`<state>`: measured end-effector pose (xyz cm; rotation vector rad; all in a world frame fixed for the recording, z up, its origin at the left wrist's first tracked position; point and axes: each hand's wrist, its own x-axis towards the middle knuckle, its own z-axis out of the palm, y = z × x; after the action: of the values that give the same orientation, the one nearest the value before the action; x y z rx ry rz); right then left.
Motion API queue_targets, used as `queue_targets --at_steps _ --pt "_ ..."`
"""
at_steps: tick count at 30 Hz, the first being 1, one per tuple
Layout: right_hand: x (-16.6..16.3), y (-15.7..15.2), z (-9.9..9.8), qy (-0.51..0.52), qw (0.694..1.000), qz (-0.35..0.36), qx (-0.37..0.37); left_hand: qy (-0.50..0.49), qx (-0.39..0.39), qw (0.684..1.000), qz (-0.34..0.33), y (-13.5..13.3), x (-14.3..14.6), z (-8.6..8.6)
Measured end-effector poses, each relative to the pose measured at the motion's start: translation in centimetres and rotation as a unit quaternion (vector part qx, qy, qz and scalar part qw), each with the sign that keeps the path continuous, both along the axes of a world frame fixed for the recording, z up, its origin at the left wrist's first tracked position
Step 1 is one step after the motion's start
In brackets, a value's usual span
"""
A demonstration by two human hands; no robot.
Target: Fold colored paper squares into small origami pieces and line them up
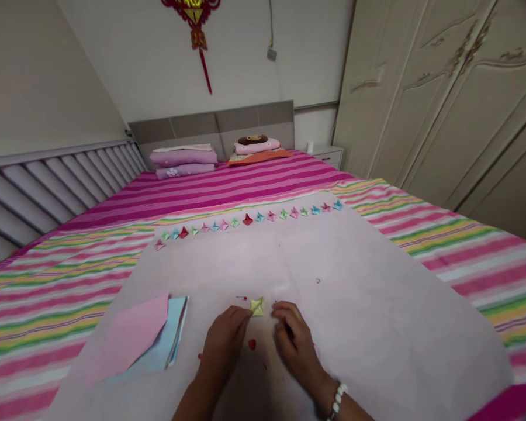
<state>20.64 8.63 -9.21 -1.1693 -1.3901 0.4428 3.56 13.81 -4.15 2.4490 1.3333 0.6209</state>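
A small yellow folded paper piece (257,306) lies on the large white sheet (350,327) in front of me. My left hand (228,333) is at its left edge, fingertips closed on the near left corner. Just right of the paper, my right hand (296,336) rests with bent fingers, thumb and forefinger apart, not touching it; nothing shows in its grasp. Around the hands are a red bit (252,345) and several other tiny red marks or scraps, too small to name.
Pink paper (135,333) and blue paper (169,339) lie stacked at the left. A row of small coloured paper folds (248,219) runs along the sheet's far edge. The sheet lies on a striped bed (499,263). Folded bedding (184,156) sits by the headboard.
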Motion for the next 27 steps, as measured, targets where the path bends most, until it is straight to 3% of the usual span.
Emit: queue_targets --at_steps 7,27 --pt "0.0 -0.3 0.3 0.012 0.999 -0.001 -0.035 -0.020 -0.002 0.999 -0.046 0.0 -0.3 0.1" --pt "0.0 -0.1 -0.2 -0.003 0.998 0.065 -0.020 -0.008 0.022 0.998 -0.063 0.1 0.0 -0.7"
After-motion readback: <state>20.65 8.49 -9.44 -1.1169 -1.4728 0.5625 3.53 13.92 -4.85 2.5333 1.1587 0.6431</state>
